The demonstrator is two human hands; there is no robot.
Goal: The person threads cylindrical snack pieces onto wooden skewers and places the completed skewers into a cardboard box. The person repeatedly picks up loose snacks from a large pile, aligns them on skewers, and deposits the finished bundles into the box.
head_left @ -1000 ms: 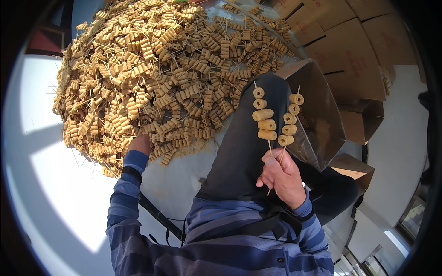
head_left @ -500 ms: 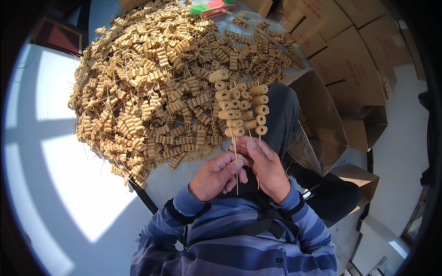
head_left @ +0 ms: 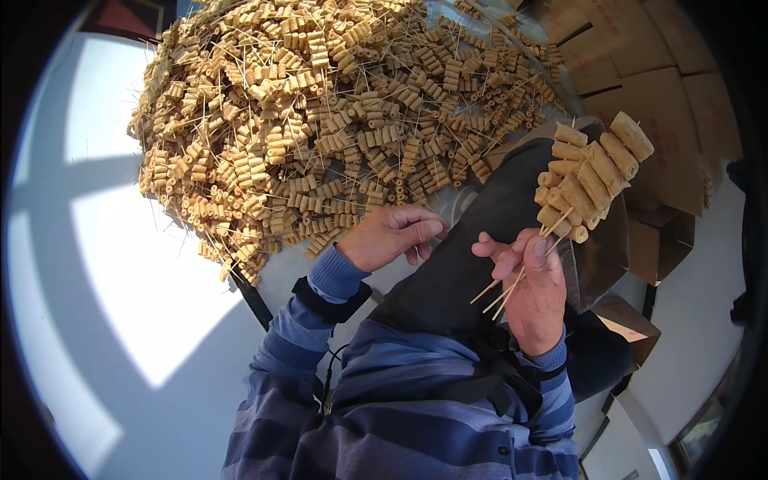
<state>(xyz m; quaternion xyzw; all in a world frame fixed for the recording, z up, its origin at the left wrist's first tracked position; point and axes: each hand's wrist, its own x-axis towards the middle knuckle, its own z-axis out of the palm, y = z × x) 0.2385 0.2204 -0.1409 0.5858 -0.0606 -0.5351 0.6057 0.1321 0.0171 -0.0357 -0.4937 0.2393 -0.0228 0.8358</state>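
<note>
My right hand (head_left: 531, 292) grips the lower sticks of several skewers (head_left: 588, 186) strung with tan, hollow rolled pieces. The skewers tilt up to the right, over an open cardboard box (head_left: 602, 260). Their bare stick ends poke out below my fingers. My left hand (head_left: 390, 238) is held apart from them, left of my dark-trousered leg, its fingers curled and thumb against them; nothing shows in its grasp. Close beyond it lies the near edge of a large pile of similar skewers (head_left: 320, 128).
Stacked cardboard cartons (head_left: 656, 120) stand at the far right, and a smaller open carton (head_left: 660, 244) sits below them. Sunlit pale floor (head_left: 120, 320) spreads to the left. A dark red framed thing (head_left: 120, 18) stands at the far left.
My left hand has let go of the skewers and moved slightly left and farther out. My right hand has carried the bunch right, tilting it towards the box. The view has shifted.
</note>
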